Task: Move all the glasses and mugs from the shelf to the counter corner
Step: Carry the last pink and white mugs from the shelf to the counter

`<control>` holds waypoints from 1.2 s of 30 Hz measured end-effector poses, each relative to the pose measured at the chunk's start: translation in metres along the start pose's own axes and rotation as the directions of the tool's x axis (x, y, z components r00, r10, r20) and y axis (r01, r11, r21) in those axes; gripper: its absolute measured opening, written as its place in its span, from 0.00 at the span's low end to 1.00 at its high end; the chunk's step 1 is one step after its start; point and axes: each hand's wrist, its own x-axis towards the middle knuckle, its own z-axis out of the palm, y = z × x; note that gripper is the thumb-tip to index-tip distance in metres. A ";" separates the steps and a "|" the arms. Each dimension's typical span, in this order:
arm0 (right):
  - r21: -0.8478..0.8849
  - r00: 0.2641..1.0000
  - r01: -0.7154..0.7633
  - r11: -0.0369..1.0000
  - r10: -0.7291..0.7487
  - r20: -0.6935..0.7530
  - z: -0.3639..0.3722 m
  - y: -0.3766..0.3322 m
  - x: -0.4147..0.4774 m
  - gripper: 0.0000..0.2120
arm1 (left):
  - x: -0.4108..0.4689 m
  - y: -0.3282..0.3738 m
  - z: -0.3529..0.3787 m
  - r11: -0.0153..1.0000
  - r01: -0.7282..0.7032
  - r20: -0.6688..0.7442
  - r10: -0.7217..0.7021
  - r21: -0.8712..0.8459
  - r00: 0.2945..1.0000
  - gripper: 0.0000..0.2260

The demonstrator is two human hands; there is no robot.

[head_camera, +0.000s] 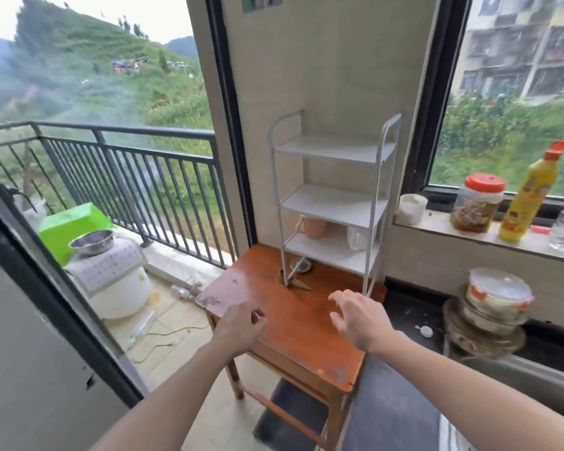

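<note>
A white three-tier metal shelf [331, 203] stands at the back of a reddish wooden table [293, 320]. On its lowest tier sit a pink mug [314, 226] at the left and a clear glass [356, 238] at the right; the two upper tiers hold nothing. My left hand [240, 327] hovers over the table's left front, fingers loosely curled, holding nothing. My right hand [355, 315] reaches over the table's right side, fingers spread, below the shelf's right leg. The dark counter [404, 317] lies to the right of the table.
A small round metal dish [301, 265] lies under the shelf. Stacked lidded bowls [489, 312] stand on the counter at right. The window sill holds a white cup [411, 209], a red-lidded jar [477, 203] and a yellow bottle [531, 196]. A balcony railing [127, 177] is left.
</note>
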 end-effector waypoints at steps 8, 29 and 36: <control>0.042 0.943 -0.319 0.947 0.322 -0.088 0.034 -0.019 0.103 0.20 | 0.136 -0.044 -0.039 0.960 -0.239 0.131 0.221 0.143 0.966 0.09; 0.695 0.397 -0.601 0.394 0.902 -0.168 0.087 0.063 0.246 0.20 | 0.357 0.035 0.049 0.951 -0.150 0.197 0.207 -0.272 0.958 0.20; 0.918 0.310 -0.359 0.172 0.949 -0.056 0.100 0.092 0.264 0.06 | 0.392 0.039 0.088 0.885 0.048 0.205 0.054 -0.463 0.977 0.12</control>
